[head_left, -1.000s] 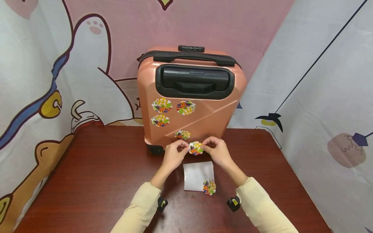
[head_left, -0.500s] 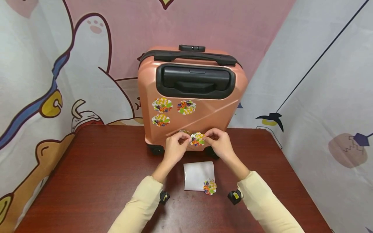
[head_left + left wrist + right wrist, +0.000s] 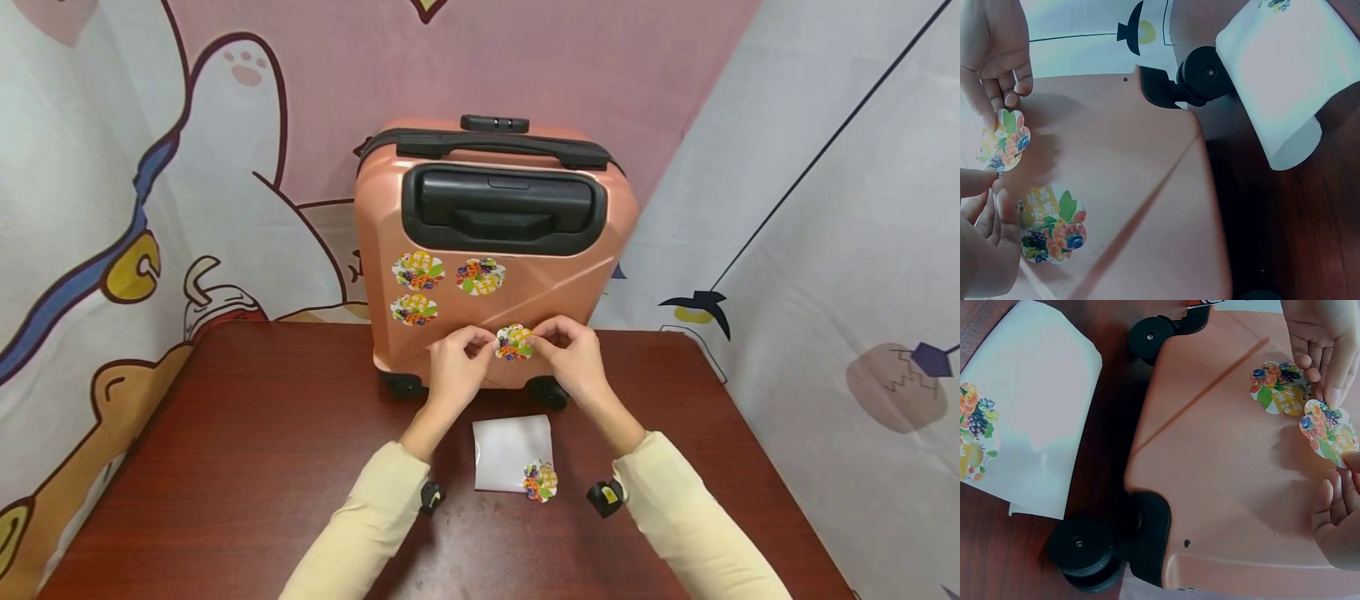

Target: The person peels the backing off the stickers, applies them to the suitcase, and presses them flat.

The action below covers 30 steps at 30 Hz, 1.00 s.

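Between my two hands is a flower-edged fruit sticker [image 3: 513, 342], held in front of the lower face of a pink suitcase [image 3: 525, 300]. My left hand [image 3: 456, 367] pinches its left edge with thumb and finger. At its right edge, my right hand [image 3: 573, 358] pinches it the same way. The left wrist view shows the held sticker [image 3: 1005, 142] casting a shadow on the shell; whether it touches cannot be told. Beside it, a similar sticker [image 3: 1054, 225] is stuck on the suitcase, hidden behind my left hand in the head view. Several more, such as one sticker [image 3: 481, 277], sit higher up.
A white backing sheet [image 3: 510, 450] bearing one fruit sticker [image 3: 540, 481] lies on the dark red table [image 3: 247, 467] in front of the suitcase. The suitcase stands upright on black wheels [image 3: 547, 392]. Printed cloth [image 3: 585, 67] hangs behind and at both sides.
Both hands have moved up and slightly right with the sticker, from below the suitcase's bottom edge to its lower face. The left hand now covers the lowest stuck sticker.
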Available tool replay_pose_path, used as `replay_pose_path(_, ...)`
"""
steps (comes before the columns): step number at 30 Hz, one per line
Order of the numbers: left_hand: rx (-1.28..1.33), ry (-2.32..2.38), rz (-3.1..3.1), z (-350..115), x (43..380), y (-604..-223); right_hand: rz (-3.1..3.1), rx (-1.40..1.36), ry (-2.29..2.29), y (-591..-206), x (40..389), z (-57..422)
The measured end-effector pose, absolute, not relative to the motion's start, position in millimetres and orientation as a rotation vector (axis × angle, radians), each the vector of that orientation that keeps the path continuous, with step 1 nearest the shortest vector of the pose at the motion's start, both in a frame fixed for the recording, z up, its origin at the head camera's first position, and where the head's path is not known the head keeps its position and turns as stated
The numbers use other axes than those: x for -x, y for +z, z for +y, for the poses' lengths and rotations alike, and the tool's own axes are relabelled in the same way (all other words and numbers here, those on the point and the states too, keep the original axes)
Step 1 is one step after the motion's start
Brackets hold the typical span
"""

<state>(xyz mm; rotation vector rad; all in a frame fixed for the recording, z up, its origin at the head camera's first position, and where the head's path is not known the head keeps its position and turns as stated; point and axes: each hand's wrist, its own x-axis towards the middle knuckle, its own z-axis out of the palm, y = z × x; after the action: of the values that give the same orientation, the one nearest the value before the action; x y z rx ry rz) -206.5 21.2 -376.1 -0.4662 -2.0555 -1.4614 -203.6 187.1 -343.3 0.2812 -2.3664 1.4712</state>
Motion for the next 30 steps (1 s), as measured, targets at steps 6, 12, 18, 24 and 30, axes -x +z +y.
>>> replay_pose_path(6, 0.388, -1.403, -2.119, 24, 207, -367, -2.358, -0.258, 1.468, -340, 204, 186)
replay_pose_path(12, 0.389, -1.383, -2.135, 24, 209, -362, -2.346, -0.223, 1.462, -337, 205, 184)
replay_pose_path(18, 0.385, -1.339, -2.152, 25, 210, -359, -2.335, -0.198, 1.443, -337, 207, 184)
replay_pose_path(24, 0.363, -1.320, -2.157, 27, 212, -357, -2.333, -0.175, 1.412, -338, 208, 183)
replay_pose_path(30, 0.352, -1.304, -2.145, 28, 212, -357, -2.335, -0.145, 1.378, -336, 207, 181)
